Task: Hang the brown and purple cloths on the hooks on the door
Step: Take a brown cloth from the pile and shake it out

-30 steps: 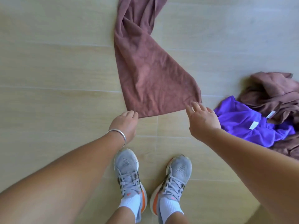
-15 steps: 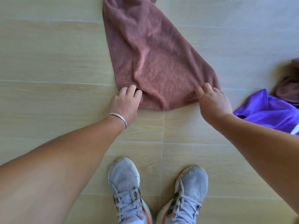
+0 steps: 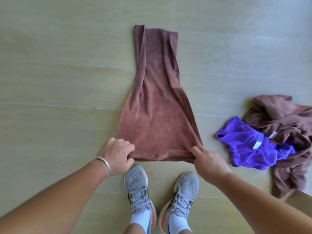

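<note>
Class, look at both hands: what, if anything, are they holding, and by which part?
Both hold the brown cloth by its near edge: the left hand pinches the near left corner, the right hand the near right corner.

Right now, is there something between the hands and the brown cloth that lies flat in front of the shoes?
No. The left hand and the right hand each pinch a near corner of the brown cloth, so nothing separates them. The purple cloth lies apart, to the right. The door and hooks are out of view.

Silver bangle (image 3: 103,163) — grey trainers (image 3: 137,188), orange accents, white socks (image 3: 140,218).
</note>
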Available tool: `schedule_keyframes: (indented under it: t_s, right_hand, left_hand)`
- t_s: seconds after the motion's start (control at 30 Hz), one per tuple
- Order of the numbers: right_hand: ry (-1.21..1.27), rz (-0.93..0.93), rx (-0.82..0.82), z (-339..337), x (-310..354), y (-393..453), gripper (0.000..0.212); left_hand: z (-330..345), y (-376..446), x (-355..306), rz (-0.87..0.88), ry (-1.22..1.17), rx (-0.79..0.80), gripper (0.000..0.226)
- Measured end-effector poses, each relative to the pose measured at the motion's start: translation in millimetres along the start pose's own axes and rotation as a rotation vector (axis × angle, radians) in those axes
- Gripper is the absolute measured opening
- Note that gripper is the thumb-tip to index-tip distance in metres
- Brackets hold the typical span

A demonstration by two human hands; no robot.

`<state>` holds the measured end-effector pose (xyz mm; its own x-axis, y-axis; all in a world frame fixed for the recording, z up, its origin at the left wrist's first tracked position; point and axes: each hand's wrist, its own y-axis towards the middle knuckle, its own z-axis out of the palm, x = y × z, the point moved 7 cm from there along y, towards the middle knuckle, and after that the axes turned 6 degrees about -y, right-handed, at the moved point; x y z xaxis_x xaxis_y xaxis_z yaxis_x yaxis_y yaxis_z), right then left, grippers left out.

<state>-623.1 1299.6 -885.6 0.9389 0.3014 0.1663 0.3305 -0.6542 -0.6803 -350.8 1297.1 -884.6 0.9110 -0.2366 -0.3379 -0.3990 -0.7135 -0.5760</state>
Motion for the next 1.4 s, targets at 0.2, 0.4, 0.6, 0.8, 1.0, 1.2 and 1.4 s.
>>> schedule_keyframes:
  t_s: [0.2, 0.4, 0.6, 0.8, 1.0, 1.2, 1.4]
  right_hand:
    - [-0.081, -0.050, 0.160, -66.0, 10.0, -23.0, 0.029]
    - [-0.174, 0.231, -0.040, -259.9, -22.1, 5.1, 0.032]
    - [-0.186, 0.318, -0.372, -500.3, -33.0, -28.4, 0.023]
    - [-0.153, 0.291, -0.756, -643.8, -23.6, -88.0, 0.014]
    - [-0.100, 0.198, -0.919, -660.8, -23.7, -109.0, 0.027]
    - [-0.179, 0.014, -0.779, -561.9, -20.9, -98.7, 0.023]
    - [-0.263, -0.201, -0.463, -402.5, -9.7, -85.3, 0.019]
  left_hand:
    - [-68.8, -16.4, 11.0, -0.115, 0.161, 0.165, 0.022]
    - [-242.2, 4.5, 20.0, -0.231, 0.161, 0.075, 0.026]
    - [-469.1, -5.5, 16.2, -0.327, 0.149, -0.227, 0.033]
    - [-623.8, -53.0, -8.6, -0.292, 0.077, -0.639, 0.023]
    - [-650.2, -88.6, -19.7, -0.180, -0.075, -0.850, 0.040]
    - [-556.5, -103.4, -22.4, -0.075, -0.095, -0.752, 0.042]
    - [-402.7, -118.0, -29.2, 0.142, -0.004, -0.614, 0.052]
